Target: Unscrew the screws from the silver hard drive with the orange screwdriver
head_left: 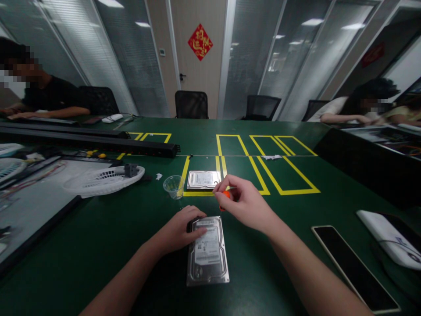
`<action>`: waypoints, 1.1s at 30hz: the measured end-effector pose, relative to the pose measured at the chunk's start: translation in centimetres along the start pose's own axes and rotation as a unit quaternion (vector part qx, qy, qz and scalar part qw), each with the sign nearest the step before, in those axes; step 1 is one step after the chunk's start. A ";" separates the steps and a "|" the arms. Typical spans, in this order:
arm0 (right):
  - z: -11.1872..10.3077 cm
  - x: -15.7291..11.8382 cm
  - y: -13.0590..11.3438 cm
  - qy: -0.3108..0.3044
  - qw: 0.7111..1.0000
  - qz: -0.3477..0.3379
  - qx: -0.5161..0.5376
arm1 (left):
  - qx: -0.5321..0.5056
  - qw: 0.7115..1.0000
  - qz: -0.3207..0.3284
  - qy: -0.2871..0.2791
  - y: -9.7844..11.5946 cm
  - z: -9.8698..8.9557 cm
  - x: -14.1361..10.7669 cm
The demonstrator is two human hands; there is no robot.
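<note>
A silver hard drive [210, 250] lies label up on the green table in front of me. My left hand [186, 228] grips its far left corner, thumb on the label and fingers over the edge. Just beyond the drive's far right corner, my right hand [241, 199] pinches a small orange-handled tool [226, 193]. Most of that tool is hidden by the fingers, so I cannot tell its kind. Farther off, a second hard drive [203, 180] rests inside a yellow tape outline, with a clear plastic cup [173, 186] to its left.
Fan-like white parts [105, 182], a metal panel [39, 210] and long black bars [98, 142] occupy the left. At right lie a phone [353, 267], a white device [388, 237] with a cable, and a large black case [368, 166]. People sit at both far sides.
</note>
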State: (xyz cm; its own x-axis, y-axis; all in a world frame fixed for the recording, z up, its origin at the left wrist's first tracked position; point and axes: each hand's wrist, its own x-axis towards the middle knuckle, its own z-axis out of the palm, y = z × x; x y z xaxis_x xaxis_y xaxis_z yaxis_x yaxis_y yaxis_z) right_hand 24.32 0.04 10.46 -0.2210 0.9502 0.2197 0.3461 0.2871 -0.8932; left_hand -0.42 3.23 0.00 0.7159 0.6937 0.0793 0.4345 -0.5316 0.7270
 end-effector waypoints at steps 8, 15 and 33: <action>-0.4 0.2 -0.2 -0.021 0.999 -0.002 -0.027 | 0.005 1.000 0.012 0.011 -0.3 0.2 -0.1; -0.5 0.1 -0.7 -0.018 1.000 0.020 -0.013 | 0.004 1.000 0.015 0.010 -0.3 0.2 0.0; -0.3 0.2 0.0 0.012 1.000 0.004 -0.008 | 0.001 1.000 0.002 0.005 0.1 0.1 0.0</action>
State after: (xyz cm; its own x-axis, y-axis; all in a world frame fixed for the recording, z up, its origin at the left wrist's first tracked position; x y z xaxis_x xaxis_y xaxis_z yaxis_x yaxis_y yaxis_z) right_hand 24.54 0.27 10.56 -0.1968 0.9552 0.2211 0.3625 0.2804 -0.8888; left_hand -0.36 3.15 0.01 0.7119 0.6964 0.0901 0.4320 -0.5355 0.7257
